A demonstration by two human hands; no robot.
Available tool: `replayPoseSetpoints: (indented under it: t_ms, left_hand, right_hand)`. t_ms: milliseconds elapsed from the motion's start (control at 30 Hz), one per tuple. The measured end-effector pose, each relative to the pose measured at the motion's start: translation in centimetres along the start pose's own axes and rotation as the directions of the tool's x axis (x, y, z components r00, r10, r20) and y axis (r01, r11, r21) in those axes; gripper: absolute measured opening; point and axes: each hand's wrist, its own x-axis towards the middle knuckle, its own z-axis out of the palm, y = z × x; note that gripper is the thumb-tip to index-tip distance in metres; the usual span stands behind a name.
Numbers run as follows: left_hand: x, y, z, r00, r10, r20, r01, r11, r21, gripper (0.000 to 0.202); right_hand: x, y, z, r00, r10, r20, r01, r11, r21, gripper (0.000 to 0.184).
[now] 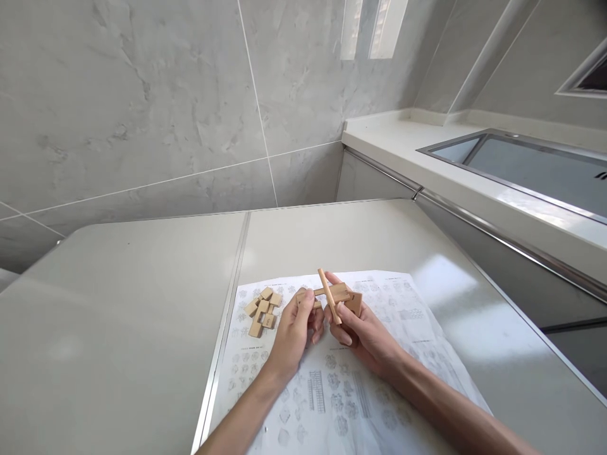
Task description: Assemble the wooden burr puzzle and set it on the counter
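Observation:
Both hands hold notched wooden puzzle pieces above a printed instruction sheet (322, 373). My left hand (298, 325) is closed, thumb and fingers pinching the left end of a wooden puzzle piece (337, 292). My right hand (358, 332) is closed around the right side of the pieces. A thin wooden stick (329, 297) stands tilted across them, its lower end by my right fingertips. A broader dark-marked wooden piece (355, 303) shows behind my right thumb. Fingers hide how the pieces join. Left of my left hand, a small pile of wooden puzzle pieces (262, 309) lies on the sheet.
The sheet lies on a glossy white table (142, 328) with a metal seam (227, 316) along the sheet's left side. A white counter (379, 133) with a glass-topped stove (526, 167) stands at the right. A grey tiled wall (142, 95) rises behind the table.

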Motion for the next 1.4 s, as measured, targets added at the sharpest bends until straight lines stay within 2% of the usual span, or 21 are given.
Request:
replayPoseSetpoints:
  t_ms: [233,367,500,633,733,867,1067,1267,1400]
  left_hand:
    - [-0.1,-0.2,0.0,1.0,0.014,-0.009,-0.014,1.0,-0.001,0.049]
    - [-0.1,-0.1,-0.1,1.0,0.004,-0.017,-0.005,1.0,-0.012,0.049]
    - [-0.1,0.2,-0.2,0.999,-0.027,-0.035,0.024,0.996,-0.084,0.046]
    - [0.0,0.3,-0.4,0.999,-0.023,-0.037,0.019,0.995,-0.101,0.039]
    - [0.0,0.4,-0.4,1.0,-0.004,-0.029,0.002,0.997,-0.077,0.036]
    - [0.0,0.5,-0.3,1.0,0.006,-0.029,-0.008,0.998,-0.067,0.035]
    - [-0.1,0.9,-0.2,1.0,-0.016,-0.027,0.014,0.996,-0.09,0.033]
    - [-0.1,0.9,-0.2,1.0,-0.005,-0.023,0.003,0.995,-0.095,0.03]
    - [-0.1,0.8,-0.3,1.0,-0.009,-0.025,0.006,0.993,-0.117,0.028]
  right_hand:
    - [-0.1,-0.2,0.0,0.999,0.039,-0.005,-0.039,0.997,0.064,0.067]
    - [0.0,-0.3,0.0,0.999,0.042,-0.02,-0.04,0.997,0.072,0.044]
    - [0.5,-0.3,-0.1,0.991,0.083,-0.107,-0.062,0.981,0.184,0.039]
    - [1.0,-0.4,0.0,0.983,0.051,-0.177,0.002,0.958,0.288,0.034]
    - [1.0,-0.6,0.1,0.982,0.008,-0.189,0.04,0.967,0.251,0.036]
    - [0.9,-0.7,0.1,0.983,0.014,-0.182,0.014,0.989,0.148,0.046]
    - [0.9,-1.0,-0.1,0.988,0.022,-0.156,0.001,0.989,0.147,0.042]
    - [0.6,-1.4,-0.1,0.993,0.008,-0.116,-0.002,0.998,0.056,0.041]
    - [0.8,-1.5,-0.5,0.99,0.032,-0.139,-0.02,0.996,0.087,0.036]
